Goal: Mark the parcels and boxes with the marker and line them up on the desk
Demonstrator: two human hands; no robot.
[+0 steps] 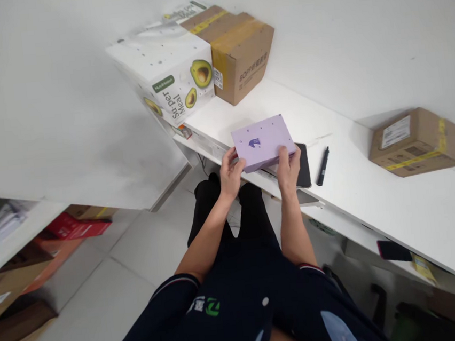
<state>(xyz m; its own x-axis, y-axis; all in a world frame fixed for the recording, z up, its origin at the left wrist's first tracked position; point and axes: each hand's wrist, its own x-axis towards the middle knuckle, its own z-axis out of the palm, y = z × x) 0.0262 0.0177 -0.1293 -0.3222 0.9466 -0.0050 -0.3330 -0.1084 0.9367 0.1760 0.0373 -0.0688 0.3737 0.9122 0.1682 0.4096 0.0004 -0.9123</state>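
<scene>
Both hands hold a flat lilac box [263,139] above the front edge of the white table. It has a small dark purple emblem on its upper face. My left hand [230,173] grips its left end, thumb at the near corner. At the right end, my right hand [289,165] has its thumb on top and its other fingers along the side. A black phone-like slab [303,166] lies on the table just beyond my right hand, partly covered by it. Right of that rests a black marker pen [322,166].
A white avocado-printed carton [169,63] and a taped brown carton [246,56] stand at the table's back left. A smaller brown parcel [416,141] sits at the right. Below the tabletop [359,200] runs a shelf with a dark flat item [394,250]. Boxes fill a shelf at lower left.
</scene>
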